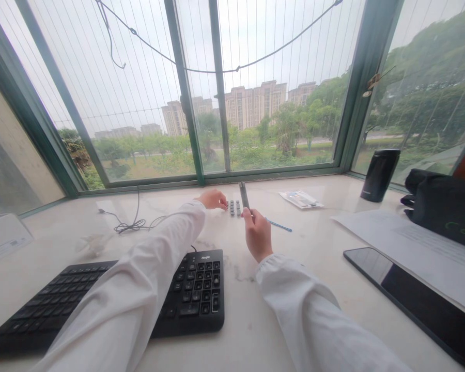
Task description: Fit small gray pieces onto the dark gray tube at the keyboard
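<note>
My left hand (213, 198) reaches far across the pale marble sill, fingers curled down right beside a small grey strip of blocks (234, 207) lying flat; whether it pinches the strip is unclear. My right hand (257, 232) is closed around a slim dark grey stick-like object (244, 195), held upright just right of the blocks. Both arms wear white sleeves.
A black keyboard (196, 292) lies under my left forearm. A thin blue pen (279, 225), a small packet (301, 199), a black cylinder (380, 174), a black bag (445, 204), papers (403, 243), a dark tablet (406, 289) and a coiled cable (129, 225) sit around.
</note>
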